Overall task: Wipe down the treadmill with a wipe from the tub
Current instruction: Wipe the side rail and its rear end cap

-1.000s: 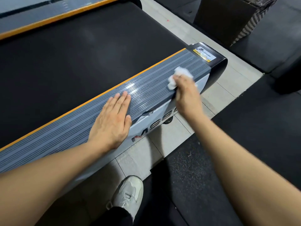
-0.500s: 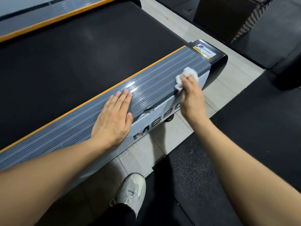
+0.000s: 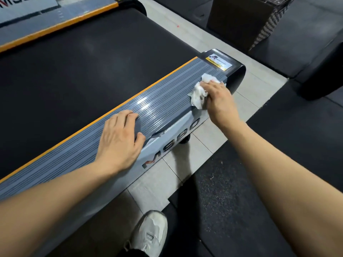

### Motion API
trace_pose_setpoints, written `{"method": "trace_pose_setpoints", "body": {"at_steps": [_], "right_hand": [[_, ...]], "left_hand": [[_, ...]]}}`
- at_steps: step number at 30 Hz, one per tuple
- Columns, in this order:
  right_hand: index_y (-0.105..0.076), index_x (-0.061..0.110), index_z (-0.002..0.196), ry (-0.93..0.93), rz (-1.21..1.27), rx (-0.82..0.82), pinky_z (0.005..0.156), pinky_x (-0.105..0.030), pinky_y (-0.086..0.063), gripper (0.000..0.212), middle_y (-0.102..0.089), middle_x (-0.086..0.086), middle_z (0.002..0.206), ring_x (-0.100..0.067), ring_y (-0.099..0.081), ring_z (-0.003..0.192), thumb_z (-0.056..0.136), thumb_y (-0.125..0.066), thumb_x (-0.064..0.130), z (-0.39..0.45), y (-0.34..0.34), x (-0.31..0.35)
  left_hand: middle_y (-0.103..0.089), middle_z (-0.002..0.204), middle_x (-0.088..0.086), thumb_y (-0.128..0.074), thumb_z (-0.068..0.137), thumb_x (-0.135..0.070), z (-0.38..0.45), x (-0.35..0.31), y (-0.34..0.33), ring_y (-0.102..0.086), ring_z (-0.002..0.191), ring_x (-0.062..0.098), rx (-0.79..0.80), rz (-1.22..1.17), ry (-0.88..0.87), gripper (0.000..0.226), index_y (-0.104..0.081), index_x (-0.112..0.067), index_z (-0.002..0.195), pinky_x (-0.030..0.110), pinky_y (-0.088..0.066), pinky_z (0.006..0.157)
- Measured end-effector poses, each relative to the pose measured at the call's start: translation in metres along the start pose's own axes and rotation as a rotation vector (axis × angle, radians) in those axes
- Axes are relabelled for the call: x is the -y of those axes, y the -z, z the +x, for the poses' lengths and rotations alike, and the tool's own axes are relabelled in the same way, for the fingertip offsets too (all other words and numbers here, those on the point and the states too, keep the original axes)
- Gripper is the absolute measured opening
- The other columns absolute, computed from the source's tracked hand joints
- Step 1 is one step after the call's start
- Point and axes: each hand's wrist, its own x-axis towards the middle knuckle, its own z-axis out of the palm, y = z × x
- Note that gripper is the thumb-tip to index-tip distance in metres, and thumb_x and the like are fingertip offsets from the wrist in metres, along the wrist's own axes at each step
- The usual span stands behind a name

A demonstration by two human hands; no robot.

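The treadmill's grey ribbed side rail point(image 3: 163, 101) runs diagonally, with an orange stripe along the black belt point(image 3: 83, 67). My right hand point(image 3: 220, 101) grips a crumpled white wipe point(image 3: 199, 93), slightly soiled, and presses it on the rail near the black end cap point(image 3: 234, 75). My left hand point(image 3: 120, 140) rests on the rail further down, fingers curled over the ribs, holding nothing. The tub of wipes is not in view.
A second treadmill point(image 3: 46, 21) lies beyond the belt at the top left. A dark woven box point(image 3: 248, 19) stands at the top right. Black rubber mats point(image 3: 278, 145) and pale floor tiles point(image 3: 246, 101) lie beside the rail. My white shoe point(image 3: 150, 234) stands below.
My right hand has carried the wipe along the rail toward the end cap, and more of the wipe shows. My left hand's fingers have curled from flat.
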Motion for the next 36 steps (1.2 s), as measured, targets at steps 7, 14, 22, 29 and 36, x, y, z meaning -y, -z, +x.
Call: {"method": "trace_pose_setpoints", "body": {"at_steps": [7, 14, 22, 29, 36], "right_hand": [[-0.068, -0.002, 0.122, 0.41, 0.037, -0.096, 0.11, -0.044, -0.044, 0.034, -0.066, -0.017, 0.127, -0.032, -0.059, 0.121, 0.092, -0.057, 0.009, -0.052, -0.042, 0.062], [-0.057, 0.01, 0.08, 0.436, -0.124, -0.143, 0.063, -0.041, -0.042, 0.02, -0.052, -0.008, 0.076, -0.028, -0.044, 0.067, 0.096, -0.045, 0.006, -0.01, -0.031, 0.067], [-0.063, 0.01, 0.082, 0.112, -0.395, -0.216, 0.071, -0.036, -0.042, 0.004, -0.061, -0.011, 0.08, -0.031, -0.055, 0.071, 0.08, -0.06, 0.008, 0.085, 0.005, -0.004], [-0.061, 0.007, 0.134, 0.091, -0.059, 0.01, 0.116, -0.034, -0.037, 0.039, -0.058, -0.009, 0.137, -0.026, -0.052, 0.131, 0.101, -0.05, 0.024, 0.044, -0.002, -0.014], [-0.066, 0.018, 0.127, 0.077, -0.039, 0.079, 0.087, -0.041, -0.052, 0.034, -0.067, 0.0, 0.113, -0.027, -0.059, 0.098, 0.093, -0.066, 0.012, 0.074, 0.008, -0.026]], "left_hand": [[-0.052, 0.136, 0.007, -0.038, 0.09, -0.026, 0.073, -0.035, -0.023, -0.047, 0.119, 0.029, -0.069, -0.142, -0.075, 0.043, -0.055, -0.013, 0.127, 0.043, -0.036, 0.103], [-0.053, 0.135, 0.003, -0.034, 0.087, -0.025, 0.107, -0.033, -0.018, -0.047, 0.115, 0.027, -0.062, -0.192, -0.146, 0.047, -0.057, -0.015, 0.127, 0.04, -0.036, 0.099], [-0.053, 0.141, 0.005, -0.038, 0.09, -0.021, 0.184, -0.063, -0.028, -0.048, 0.127, 0.027, -0.032, -0.202, -0.288, 0.046, -0.056, -0.011, 0.132, 0.04, -0.035, 0.106], [-0.045, 0.153, 0.009, -0.036, 0.1, -0.023, 0.213, -0.083, -0.048, -0.039, 0.143, 0.028, 0.01, -0.187, -0.29, 0.05, -0.049, -0.007, 0.146, 0.044, -0.032, 0.118], [-0.031, 0.164, 0.011, -0.033, 0.103, -0.02, 0.216, -0.085, -0.051, -0.023, 0.154, 0.027, 0.06, -0.115, -0.347, 0.055, -0.035, -0.003, 0.155, 0.046, -0.026, 0.123]]}}
